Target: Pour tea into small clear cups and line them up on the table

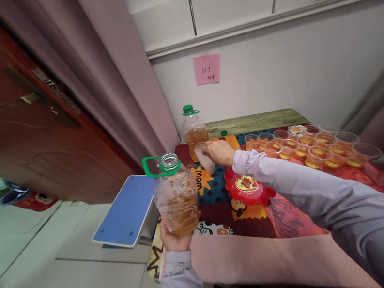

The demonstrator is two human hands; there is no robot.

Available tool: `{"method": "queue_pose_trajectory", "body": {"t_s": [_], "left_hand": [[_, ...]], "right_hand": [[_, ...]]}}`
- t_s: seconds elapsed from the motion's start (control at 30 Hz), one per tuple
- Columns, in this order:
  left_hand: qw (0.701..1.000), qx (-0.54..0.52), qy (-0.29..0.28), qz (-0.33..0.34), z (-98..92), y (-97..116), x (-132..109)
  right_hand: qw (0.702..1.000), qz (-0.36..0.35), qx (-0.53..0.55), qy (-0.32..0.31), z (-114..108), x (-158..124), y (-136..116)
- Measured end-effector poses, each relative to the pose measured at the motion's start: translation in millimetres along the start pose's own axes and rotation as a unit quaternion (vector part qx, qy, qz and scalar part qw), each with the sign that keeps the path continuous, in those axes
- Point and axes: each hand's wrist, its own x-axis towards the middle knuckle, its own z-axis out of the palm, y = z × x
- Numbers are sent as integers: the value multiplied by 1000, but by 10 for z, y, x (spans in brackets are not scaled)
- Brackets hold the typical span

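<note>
My left hand [175, 239] supports a clear plastic jug [177, 200] from beneath, its fingers curled round the base. The jug has no cap on its mouth, a green handle ring [152, 167] at the neck, and amber liquid in its lower part. Farther forward, my right hand [220, 152] grips an upright translucent plastic cup [204, 159] by its side. Just behind that cup stands a second jug [195, 131] with a green cap and similar liquid. A loose green cap [223, 133] lies near the back of the table.
Several clear cups [305, 147] of amber liquid stand in rows on the right. A red scalloped plate [245, 186] lies mid-table on the patterned tablecloth [218, 211]. A blue-topped stool [124, 212] stands left. The wall bears a pink note [207, 69]; a brown door [23, 103] is at left.
</note>
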Motion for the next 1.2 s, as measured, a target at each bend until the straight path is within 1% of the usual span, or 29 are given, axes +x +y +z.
{"method": "queue_pose_trajectory", "body": {"t_s": [0.17, 0.33, 0.4, 0.47, 0.5, 0.57, 0.63, 0.67, 0.7, 0.77, 0.87, 0.93, 0.97, 1.03, 1.1, 1.2], "left_hand": [[1000, -3, 14, -1, 22, -6, 7], [1000, -1, 8, -11, 48, 20, -14], [1000, 10, 4, -6, 38, 16, -10], [1000, 20, -5, -4, 28, 9, -2], [1000, 22, -8, 0, 25, 8, 1], [1000, 17, -9, 6, 21, 12, 5], [1000, 7, -8, 0, 12, 24, 8], [1000, 4, -11, -7, 2, 31, 12], [1000, 4, -15, -16, -13, 37, 17], [1000, 8, -23, -19, -48, 36, 34], [1000, 18, -9, 0, -84, 8, 59], [1000, 26, 4, 16, -79, -13, 65], [999, 32, 5, 25, -69, -20, 64], [998, 45, -1, 42, -38, -24, 56], [997, 54, -5, 51, 0, -20, 41], [997, 57, 0, 55, 55, -14, 15]], "right_hand": [[1000, -4, 3, -1, 37, 45, 79], [1000, 2, 21, 23, 60, 52, 102], [999, 3, 32, 38, 34, 68, 89], [997, 7, 41, 58, -43, 64, 82], [996, 8, 51, 79, -100, 42, 89], [986, 8, 83, 147, -228, -73, 136], [968, 2, 117, 224, -316, -301, 230], [960, -1, 126, 250, -321, -456, 291], [956, 1, 127, 263, -291, -630, 356], [959, 19, 120, 255, -122, -1004, 487], [971, 38, 120, 201, 316, -1492, 638], [975, 39, 136, 173, 605, -1693, 699], [975, 39, 144, 163, 721, -1752, 720], [975, 40, 156, 153, 880, -1807, 749], [975, 46, 159, 151, 960, -1813, 767], [975, 53, 156, 150, 1006, -1813, 783]]}}
